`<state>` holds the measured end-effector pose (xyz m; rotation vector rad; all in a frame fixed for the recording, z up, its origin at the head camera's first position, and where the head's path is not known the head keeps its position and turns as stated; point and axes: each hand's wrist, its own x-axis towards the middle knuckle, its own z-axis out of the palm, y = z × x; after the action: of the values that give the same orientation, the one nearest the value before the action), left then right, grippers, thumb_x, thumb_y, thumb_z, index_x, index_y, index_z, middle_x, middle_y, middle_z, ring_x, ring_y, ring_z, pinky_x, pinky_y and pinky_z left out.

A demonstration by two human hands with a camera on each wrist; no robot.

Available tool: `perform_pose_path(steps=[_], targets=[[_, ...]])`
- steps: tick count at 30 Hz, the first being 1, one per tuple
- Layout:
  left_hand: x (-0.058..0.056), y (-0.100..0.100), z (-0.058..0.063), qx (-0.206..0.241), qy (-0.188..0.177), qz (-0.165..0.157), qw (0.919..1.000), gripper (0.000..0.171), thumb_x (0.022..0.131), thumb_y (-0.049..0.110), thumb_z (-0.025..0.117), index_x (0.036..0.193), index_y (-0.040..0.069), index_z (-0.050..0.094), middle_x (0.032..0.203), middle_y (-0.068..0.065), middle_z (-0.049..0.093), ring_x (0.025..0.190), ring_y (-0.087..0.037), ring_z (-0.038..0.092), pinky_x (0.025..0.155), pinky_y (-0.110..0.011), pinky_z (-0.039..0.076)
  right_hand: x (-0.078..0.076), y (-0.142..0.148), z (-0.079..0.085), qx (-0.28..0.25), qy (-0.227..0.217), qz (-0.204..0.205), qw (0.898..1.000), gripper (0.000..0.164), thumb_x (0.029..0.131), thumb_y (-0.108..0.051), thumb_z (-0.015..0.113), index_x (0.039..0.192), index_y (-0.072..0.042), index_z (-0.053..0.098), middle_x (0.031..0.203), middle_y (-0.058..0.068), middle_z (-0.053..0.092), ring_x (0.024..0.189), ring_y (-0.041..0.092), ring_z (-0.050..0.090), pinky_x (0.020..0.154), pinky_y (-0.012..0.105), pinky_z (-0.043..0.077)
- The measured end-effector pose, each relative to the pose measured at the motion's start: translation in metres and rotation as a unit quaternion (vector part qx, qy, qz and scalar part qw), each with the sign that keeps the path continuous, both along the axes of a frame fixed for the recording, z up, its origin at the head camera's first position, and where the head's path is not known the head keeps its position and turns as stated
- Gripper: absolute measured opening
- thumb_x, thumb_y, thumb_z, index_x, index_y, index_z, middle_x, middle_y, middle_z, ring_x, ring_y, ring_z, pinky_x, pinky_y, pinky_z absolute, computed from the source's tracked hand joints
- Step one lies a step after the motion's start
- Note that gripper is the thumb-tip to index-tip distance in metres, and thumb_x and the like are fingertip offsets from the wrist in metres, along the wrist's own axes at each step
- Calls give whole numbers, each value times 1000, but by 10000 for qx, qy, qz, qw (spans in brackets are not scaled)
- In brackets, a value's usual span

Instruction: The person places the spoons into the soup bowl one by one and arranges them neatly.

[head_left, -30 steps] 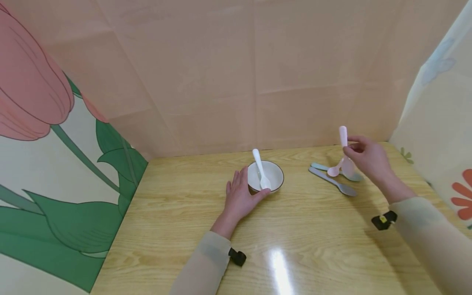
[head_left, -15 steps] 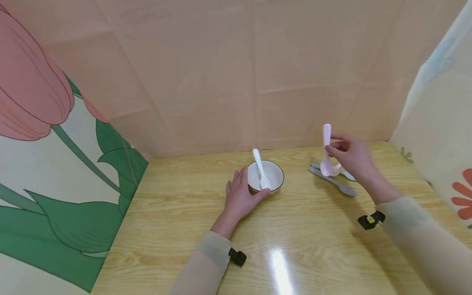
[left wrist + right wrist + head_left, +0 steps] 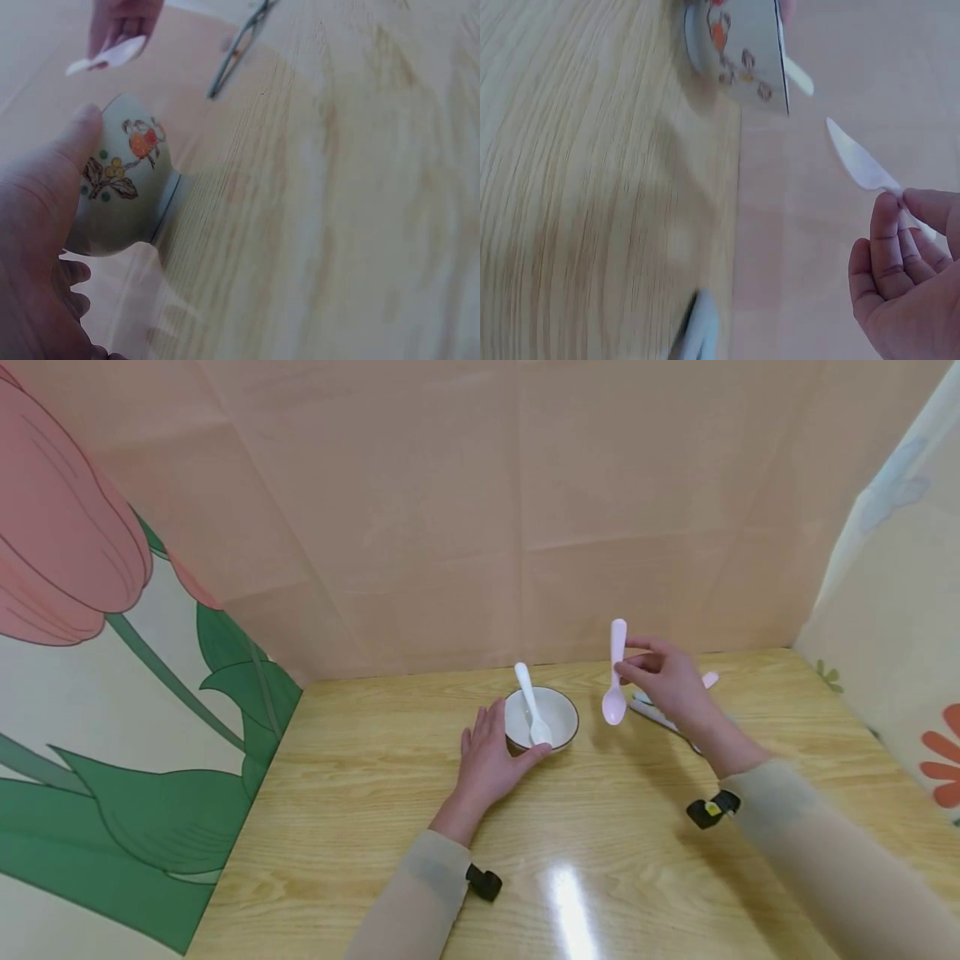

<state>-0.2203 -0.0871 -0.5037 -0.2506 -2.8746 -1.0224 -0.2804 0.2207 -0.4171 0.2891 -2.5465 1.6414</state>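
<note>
A small bowl (image 3: 559, 714), white inside with a brown rim, stands on the wooden table. Fruit and leaves are painted on its outer wall, as the left wrist view shows. My left hand (image 3: 491, 760) holds it from the left, thumb at the near rim and fingers along the side. A white spoon (image 3: 528, 693) leans inside, its handle past the far rim. Right of the bowl, my right hand (image 3: 669, 687) pinches a pale pink spoon (image 3: 613, 705) by the handle, held upright in the air with its scoop down. In the right wrist view, thumb and fingertips meet near its neck.
Behind the right hand, a grey spoon (image 3: 654, 712), a teal spoon (image 3: 641, 697) and another pink spoon (image 3: 709, 679) lie crossed on the table (image 3: 390, 793), partly hidden by the hand. A peach cloth (image 3: 420, 527) hangs at the back edge. Flower-print cloths flank both sides.
My right hand has carried the pink spoon left, from over the other spoons to near the bowl. The left hand, bowl and white spoon stay in place.
</note>
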Motion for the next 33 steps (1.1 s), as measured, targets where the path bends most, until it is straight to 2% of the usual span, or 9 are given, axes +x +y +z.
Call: perform_pose_path(steps=[5,10,13,19,22,26,33], targets=[[-1,-1,-1,-28,21,-4,10000,118,93,83,68,176,13,23,180,-12,30,168,-36,16,131,-68,13,-1,-23,-1,-24,-144,92,9999,56,108,-19,76,157,-2,56,117,22,79,91,12,79,77,18,50],[-2,0,-2,-78,15,4,10000,118,93,84,67,176,13,23,180,-11,31,168,-36,17,131,-68,14,-2,-44,-3,-64,-264,270,9993,60,108,-20,76,160,-2,53,118,24,78,97,23,80,84,18,55],[-3,0,-2,-106,15,2,9999,118,92,85,66,176,13,23,180,-10,30,168,-35,17,131,-68,14,-4,-55,-6,-60,-264,339,9991,59,108,-18,76,160,-2,53,117,24,78,99,30,80,83,19,55],[-4,-1,-2,-86,18,-13,10000,117,93,84,66,177,15,21,180,-10,29,169,-35,16,130,-69,13,-11,-74,-13,-133,-220,417,9988,55,105,-10,77,155,-1,56,110,23,80,94,31,80,78,23,57],[-3,-1,-1,-80,20,-23,10000,117,94,83,66,176,14,21,180,-10,29,169,-35,16,130,-69,14,-13,-82,-17,-135,-240,464,9985,54,105,-9,78,154,0,57,108,23,80,93,30,80,81,29,61],[-3,-1,0,-58,-15,-43,10000,117,94,84,65,176,14,21,181,-10,28,169,-35,15,130,-70,13,-14,-91,-21,51,-369,475,9982,54,106,-13,77,155,-3,56,109,20,80,95,29,79,86,36,61],[-2,-1,0,-96,3,-54,9999,116,94,84,64,176,15,21,180,-9,29,169,-34,15,130,-70,14,-11,-101,-27,520,-430,434,9968,55,107,-15,76,157,-6,55,110,17,80,98,34,79,79,35,57]])
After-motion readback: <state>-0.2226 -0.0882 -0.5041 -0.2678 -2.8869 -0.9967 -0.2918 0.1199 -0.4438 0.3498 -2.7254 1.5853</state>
